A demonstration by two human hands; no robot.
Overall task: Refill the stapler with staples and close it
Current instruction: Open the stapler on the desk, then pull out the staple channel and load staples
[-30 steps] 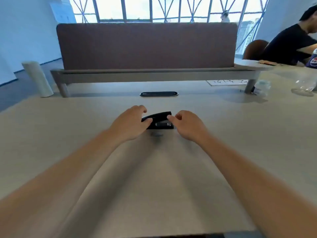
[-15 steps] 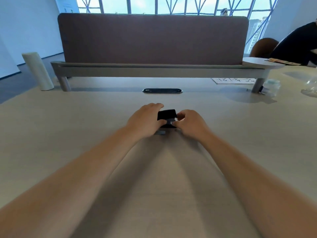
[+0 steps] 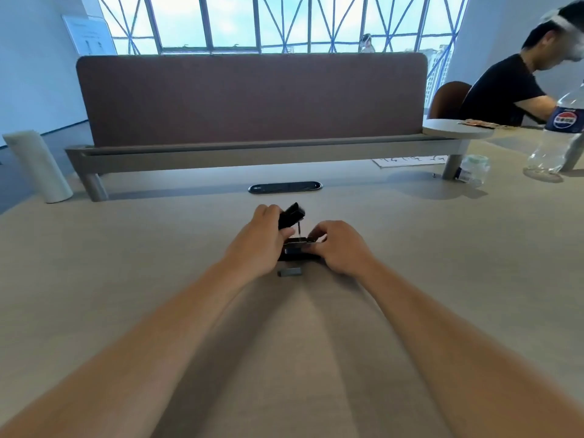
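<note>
A black stapler (image 3: 295,248) sits on the beige table (image 3: 158,279) in front of me, hinged open. Its black top cover (image 3: 291,214) is swung up and back, and my left hand (image 3: 259,245) grips that cover. My right hand (image 3: 338,246) holds the lower body and metal staple channel against the table from the right. A small grey strip of staples (image 3: 289,272) lies loose on the table just in front of the stapler, touched by neither hand.
A brown divider panel (image 3: 252,99) on a raised shelf closes the far side, with a black cable port (image 3: 285,187) before it. A white cylinder (image 3: 38,167) stands far left. A clear bottle (image 3: 556,137), a small jar (image 3: 474,169) and a seated person (image 3: 518,86) are at right.
The stapler went from shut to open: my left hand lifted its top cover up and back while my right hand held the base down. The staple strip is now uncovered in front.
</note>
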